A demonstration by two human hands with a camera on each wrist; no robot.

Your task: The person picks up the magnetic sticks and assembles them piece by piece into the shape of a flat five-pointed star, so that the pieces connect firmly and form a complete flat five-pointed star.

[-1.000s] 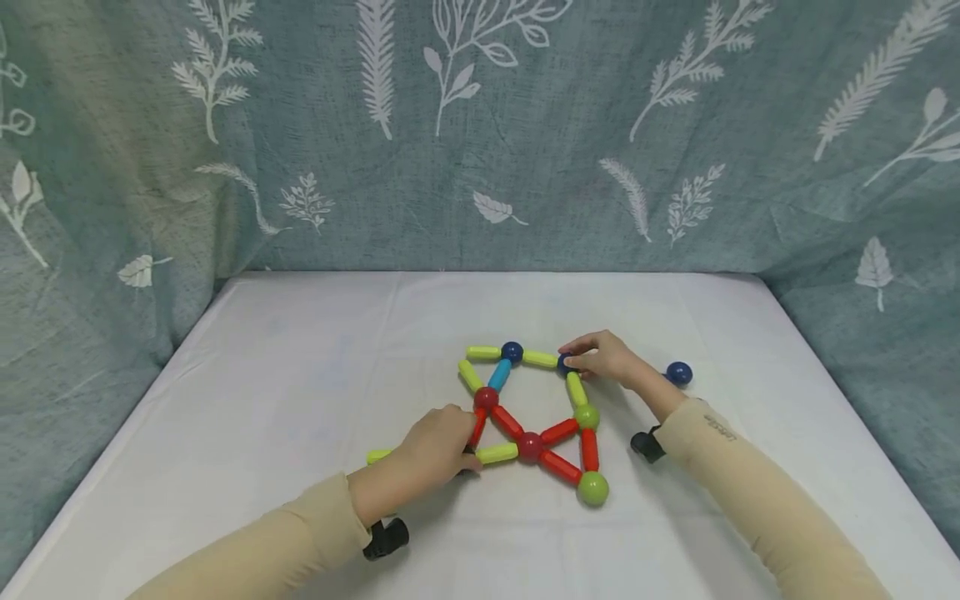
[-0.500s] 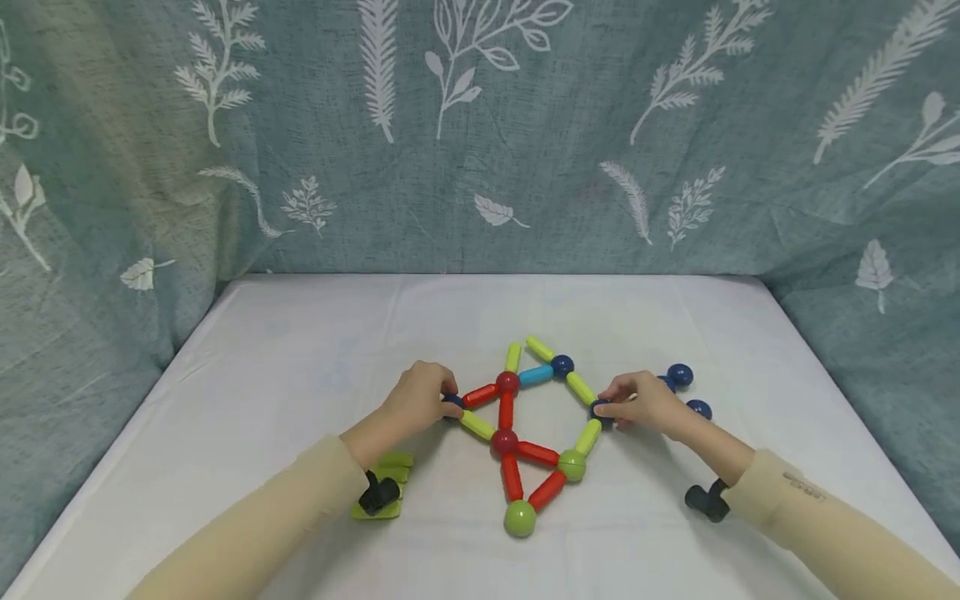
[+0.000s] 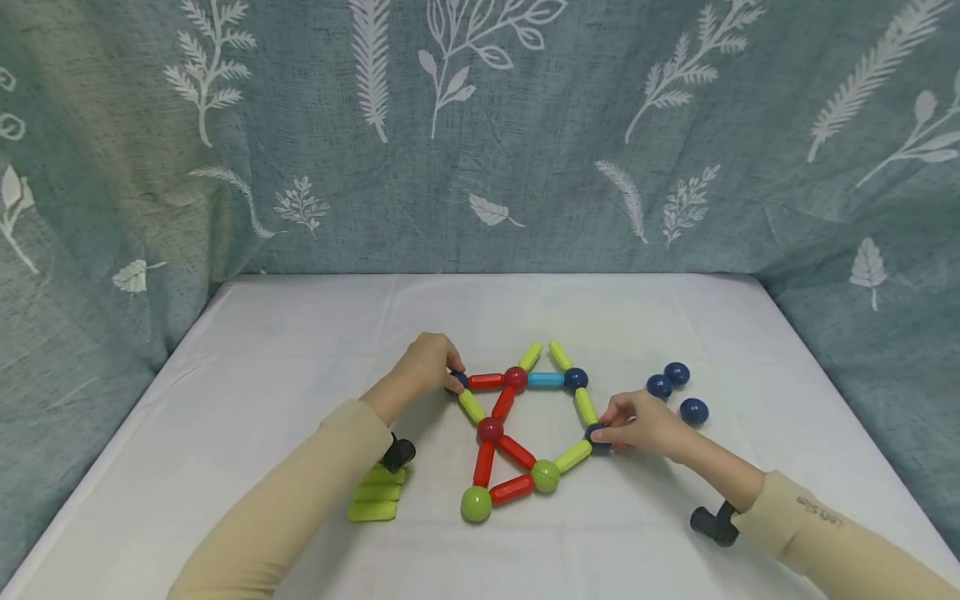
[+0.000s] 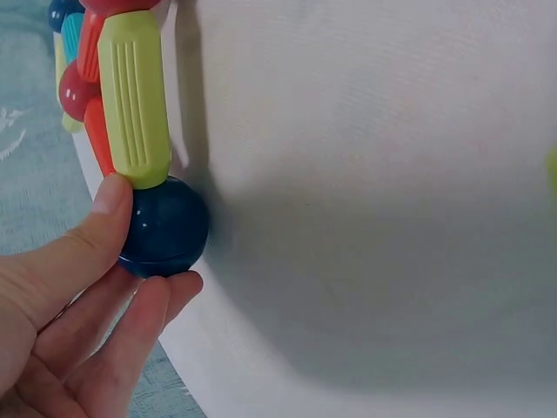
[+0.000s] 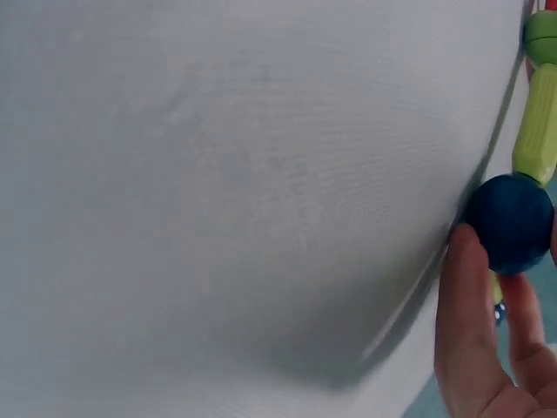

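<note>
A flat frame of magnetic building rods and balls lies on the white table. My left hand [image 3: 426, 367] pinches a dark blue ball [image 4: 168, 228] at its left corner, where a red rod [image 3: 486, 381] and a yellow-green rod [image 4: 135, 100] meet. At the right corner, my right hand [image 3: 645, 425] grips another dark blue ball [image 5: 511, 224] between thumb and fingers. Two red balls, including one [image 3: 491, 430] in the middle, join several red rods. A light blue rod [image 3: 546, 379] leads to a third blue ball [image 3: 576, 379]. Two yellow-green rods, one here [image 3: 559, 356], point away with free ends.
Three loose blue balls, one of them nearest [image 3: 693, 412], sit right of the frame. Several yellow-green rods [image 3: 373, 509] lie in a row by my left forearm, partly covered by it. A patterned curtain [image 3: 480, 142] hangs behind the table.
The frame has turned clockwise in the head view, its near green ball swinging left. My left hand has moved farther away; my right hand has come nearer and to the right.
</note>
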